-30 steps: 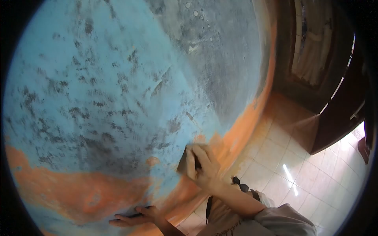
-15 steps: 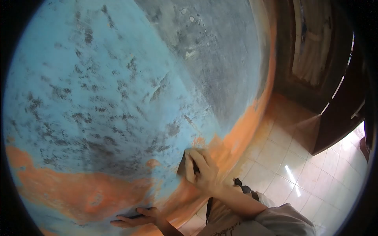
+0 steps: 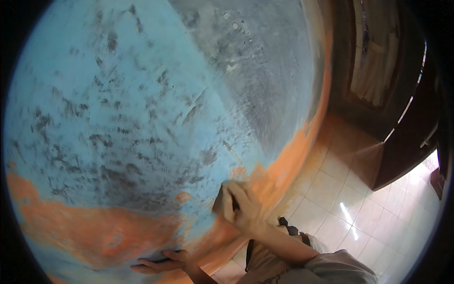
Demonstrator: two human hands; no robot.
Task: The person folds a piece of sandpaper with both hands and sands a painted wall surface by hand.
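Observation:
A wall [image 3: 142, 99] painted blue and grey, with dark scuffs and orange patches, fills most of the head view. My right hand [image 3: 242, 206] is closed around a dark flat piece [image 3: 218, 201], held against the wall where blue meets orange. The fingers hide most of this piece, so its exact kind cannot be made out. Lower down, my left hand [image 3: 165, 263] rests on the orange patch [image 3: 123, 232], fingers stretched out and thumb apart. Between thumb and fingers lies a dark gap, perhaps shadow.
Pale floor tiles [image 3: 326, 189] lie to the right, reflecting a light. Beyond them are a dark brown door [image 3: 402, 151] and a framed panel with pale curtain-like cloth [image 3: 376, 66]. My grey shirt [image 3: 331, 267] shows at the bottom.
The view has shifted slightly. My right hand, a little blurred, stays at nearly the same spot with the dark piece. My left hand keeps its place on the wall.

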